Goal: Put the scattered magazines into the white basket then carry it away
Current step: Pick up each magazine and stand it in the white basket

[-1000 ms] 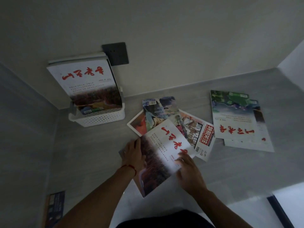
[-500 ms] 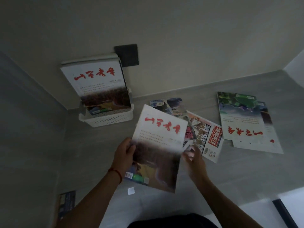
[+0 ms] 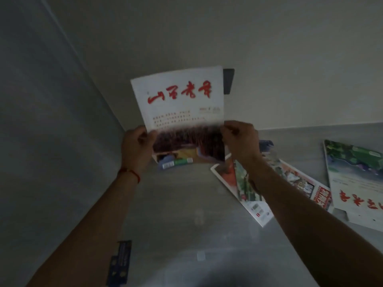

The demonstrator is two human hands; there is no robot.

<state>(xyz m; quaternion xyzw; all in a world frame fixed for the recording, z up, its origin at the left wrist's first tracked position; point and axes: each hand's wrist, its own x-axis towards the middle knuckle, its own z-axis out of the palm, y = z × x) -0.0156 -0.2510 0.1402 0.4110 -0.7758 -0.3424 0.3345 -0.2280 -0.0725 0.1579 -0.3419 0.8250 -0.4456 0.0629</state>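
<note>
Left hand (image 3: 137,147) and right hand (image 3: 241,141) are gripping a white, red-lettered paper magazine (image 3: 182,112) upright by its side edges.

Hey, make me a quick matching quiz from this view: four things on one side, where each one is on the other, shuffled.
Things:
1. left hand
2. right hand
3. red-titled magazine
4. green-cover magazine

Places:
A. lying on the grey surface at far right
B. gripping the held magazine's right edge
C. held upright in the air
D. gripping the held magazine's left edge

Pairs: 1-D, 2-B, 3-C, 4-A
</note>
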